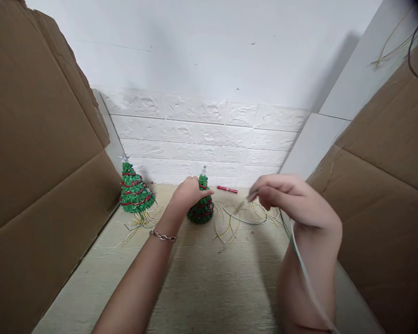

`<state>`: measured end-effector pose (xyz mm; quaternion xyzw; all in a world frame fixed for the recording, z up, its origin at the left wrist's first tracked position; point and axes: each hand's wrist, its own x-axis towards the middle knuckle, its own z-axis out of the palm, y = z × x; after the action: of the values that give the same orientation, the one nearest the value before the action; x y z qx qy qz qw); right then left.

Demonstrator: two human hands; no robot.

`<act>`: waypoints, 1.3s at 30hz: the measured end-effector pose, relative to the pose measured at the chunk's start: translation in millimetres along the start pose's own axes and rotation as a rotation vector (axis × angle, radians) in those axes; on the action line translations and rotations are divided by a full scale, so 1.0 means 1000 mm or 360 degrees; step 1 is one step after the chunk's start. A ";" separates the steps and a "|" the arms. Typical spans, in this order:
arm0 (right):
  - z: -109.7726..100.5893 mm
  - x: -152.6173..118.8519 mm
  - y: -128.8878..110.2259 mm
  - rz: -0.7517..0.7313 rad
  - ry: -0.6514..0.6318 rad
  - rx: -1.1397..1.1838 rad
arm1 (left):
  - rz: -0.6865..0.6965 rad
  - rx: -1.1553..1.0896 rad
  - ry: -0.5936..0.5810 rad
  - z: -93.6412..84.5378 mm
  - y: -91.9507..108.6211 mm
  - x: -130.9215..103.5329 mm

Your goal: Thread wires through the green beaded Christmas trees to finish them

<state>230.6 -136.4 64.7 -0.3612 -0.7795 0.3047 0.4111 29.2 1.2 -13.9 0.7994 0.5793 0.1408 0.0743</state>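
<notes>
Right hand pinching one blurred thing; left hand gripping tree, one of two; one red stick.

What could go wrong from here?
Snag: loose wires lie close beside the gripped tree and could catch if the left hand shifts it. Tug: a white cord crosses the right arm in view, so moving the right hand might pull it. Bump: the left arm could clip the other tree, standing to its left.
</notes>
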 end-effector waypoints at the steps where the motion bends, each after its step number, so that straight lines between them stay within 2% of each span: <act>1: 0.003 0.006 0.001 0.0064 -0.0011 -0.0123 | -0.0009 0.0015 -0.0035 -0.004 0.003 -0.004; 3: 0.009 0.019 0.007 0.0178 -0.0010 -0.0321 | -0.0023 0.0078 -0.0052 -0.019 0.006 -0.014; 4: 0.013 0.025 0.012 0.0212 -0.0022 -0.0379 | -0.0023 0.0096 -0.0002 -0.028 0.008 -0.020; 6: 0.019 0.035 0.020 0.0257 -0.0077 -0.0443 | 0.0141 -0.0057 0.0122 -0.047 0.009 -0.031; 7: 0.022 0.038 0.024 0.0264 -0.0109 -0.0462 | 0.0261 -0.0243 0.0101 -0.054 0.009 -0.036; 10: 0.028 0.046 0.031 0.0251 -0.0148 -0.0501 | 0.0557 -0.0762 -0.0257 -0.066 0.008 -0.043; 12: 0.032 0.048 0.034 0.0236 -0.0104 -0.0534 | 0.0634 -0.0937 -0.0431 -0.066 0.006 -0.041; 13: 0.035 0.050 0.036 0.0222 -0.0058 -0.0559 | 0.0631 -0.0988 -0.0445 -0.064 0.004 -0.039; 18: 0.047 0.059 0.050 0.0058 0.0371 -0.0633 | 0.0467 -0.1192 -0.0303 -0.054 -0.003 -0.026; 20: 0.052 0.063 0.056 0.0003 0.0451 -0.0634 | 0.0385 -0.1312 -0.0275 -0.052 -0.007 -0.022; 23: 0.057 0.067 0.061 -0.0024 0.0451 -0.0719 | 0.0300 -0.1449 -0.0188 -0.049 -0.013 -0.019; 26: 0.060 0.068 0.061 0.0020 0.0461 -0.0910 | 0.0319 -0.1437 -0.0168 -0.046 -0.019 -0.015; 29: 0.062 0.069 0.062 0.0077 0.0473 -0.1112 | 0.0331 -0.1269 -0.0174 -0.043 -0.024 -0.011; 34: 0.063 0.069 0.069 0.0180 0.0427 -0.1354 | 0.0125 -0.0756 -0.0026 -0.037 -0.028 -0.006; 39: 0.068 0.073 0.073 0.0192 0.0357 -0.1508 | 0.0165 -0.0761 -0.0124 -0.023 -0.034 -0.001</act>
<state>165.8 -48.9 6.1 -0.5836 -0.7610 -0.1010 0.2647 -9.6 10.1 -1.7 0.7926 0.4845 0.2464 0.2763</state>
